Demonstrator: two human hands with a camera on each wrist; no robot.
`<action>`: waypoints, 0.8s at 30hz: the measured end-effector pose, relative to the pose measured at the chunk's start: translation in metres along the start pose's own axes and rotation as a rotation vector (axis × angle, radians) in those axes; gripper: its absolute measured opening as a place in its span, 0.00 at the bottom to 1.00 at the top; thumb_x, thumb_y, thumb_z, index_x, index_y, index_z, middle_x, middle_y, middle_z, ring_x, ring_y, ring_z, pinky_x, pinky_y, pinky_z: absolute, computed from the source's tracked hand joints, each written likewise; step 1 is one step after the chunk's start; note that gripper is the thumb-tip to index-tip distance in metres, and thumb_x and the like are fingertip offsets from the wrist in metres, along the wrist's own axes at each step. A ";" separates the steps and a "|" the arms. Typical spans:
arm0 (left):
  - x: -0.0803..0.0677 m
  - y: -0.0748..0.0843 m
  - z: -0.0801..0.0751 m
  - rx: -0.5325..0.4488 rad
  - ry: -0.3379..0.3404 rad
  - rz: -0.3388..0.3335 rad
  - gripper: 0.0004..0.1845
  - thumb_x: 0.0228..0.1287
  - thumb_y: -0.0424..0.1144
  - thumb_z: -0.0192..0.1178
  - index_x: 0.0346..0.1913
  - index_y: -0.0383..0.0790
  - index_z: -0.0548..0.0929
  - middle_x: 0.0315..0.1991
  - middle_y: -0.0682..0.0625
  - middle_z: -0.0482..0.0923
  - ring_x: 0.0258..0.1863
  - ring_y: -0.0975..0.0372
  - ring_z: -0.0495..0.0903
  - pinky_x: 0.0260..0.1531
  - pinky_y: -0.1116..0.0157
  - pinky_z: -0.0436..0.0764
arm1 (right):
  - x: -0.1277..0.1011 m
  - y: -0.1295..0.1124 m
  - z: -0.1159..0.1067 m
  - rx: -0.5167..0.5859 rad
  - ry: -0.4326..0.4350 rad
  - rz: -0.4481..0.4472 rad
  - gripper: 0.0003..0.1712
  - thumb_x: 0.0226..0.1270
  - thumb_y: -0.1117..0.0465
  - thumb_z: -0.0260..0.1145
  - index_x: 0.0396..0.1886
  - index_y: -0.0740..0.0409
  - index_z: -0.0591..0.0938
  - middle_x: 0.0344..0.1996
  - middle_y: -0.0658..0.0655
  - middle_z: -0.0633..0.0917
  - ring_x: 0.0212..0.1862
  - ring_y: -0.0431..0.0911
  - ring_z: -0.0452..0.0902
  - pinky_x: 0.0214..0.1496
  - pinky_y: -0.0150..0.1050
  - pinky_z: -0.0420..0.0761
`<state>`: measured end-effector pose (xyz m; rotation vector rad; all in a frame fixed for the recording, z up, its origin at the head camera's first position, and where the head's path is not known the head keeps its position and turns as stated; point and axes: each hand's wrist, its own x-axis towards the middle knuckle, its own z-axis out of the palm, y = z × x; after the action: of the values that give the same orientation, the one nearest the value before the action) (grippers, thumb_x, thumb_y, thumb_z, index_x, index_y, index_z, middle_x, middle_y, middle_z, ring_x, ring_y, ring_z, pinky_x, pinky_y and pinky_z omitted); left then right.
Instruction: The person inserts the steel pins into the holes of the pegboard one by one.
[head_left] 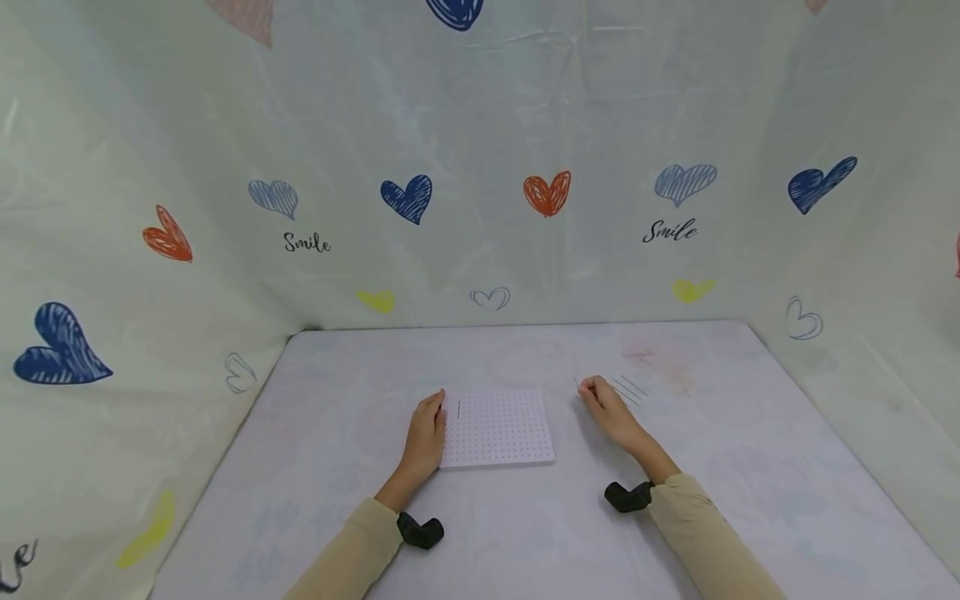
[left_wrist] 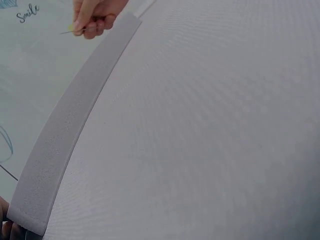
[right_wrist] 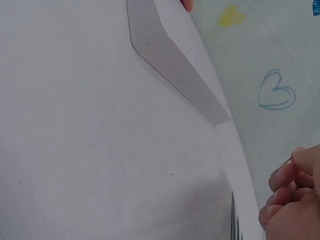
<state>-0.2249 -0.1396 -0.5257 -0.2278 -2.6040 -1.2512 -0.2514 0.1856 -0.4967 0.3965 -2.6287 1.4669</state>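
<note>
A white dotted board (head_left: 498, 429) lies flat, with a thin dark needle (head_left: 459, 409) standing near its upper left corner. Along the board's left side, my left hand (head_left: 427, 433) grips the edge; in the left wrist view only some of its fingers (left_wrist: 4, 207) show at the board's end. To the right of the board, my right hand (head_left: 609, 408) pinches another thin needle (right_wrist: 290, 161) between thumb and forefinger, raised above the table. Its other fingers curl in. Several more needles (head_left: 628, 389) lie side by side on the table just beyond this hand.
The white-covered table (head_left: 510, 533) ends at a pale curtain (head_left: 480, 125) printed with hearts and "Smile". A black strap mount sits on each wrist, below beige sleeves (head_left: 712, 533). In the right wrist view the board's thick side (right_wrist: 175, 75) faces the camera.
</note>
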 end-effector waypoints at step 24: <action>-0.001 0.003 -0.001 -0.017 0.001 -0.008 0.22 0.76 0.25 0.46 0.69 0.22 0.66 0.64 0.29 0.68 0.65 0.39 0.66 0.64 0.44 0.67 | 0.013 -0.019 0.018 0.063 0.095 -0.113 0.03 0.67 0.73 0.64 0.37 0.70 0.78 0.27 0.56 0.79 0.30 0.41 0.71 0.30 0.28 0.71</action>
<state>-0.2228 -0.1386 -0.5233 -0.2200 -2.5966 -1.2768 -0.2583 0.1584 -0.4884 0.4619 -2.4498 1.4976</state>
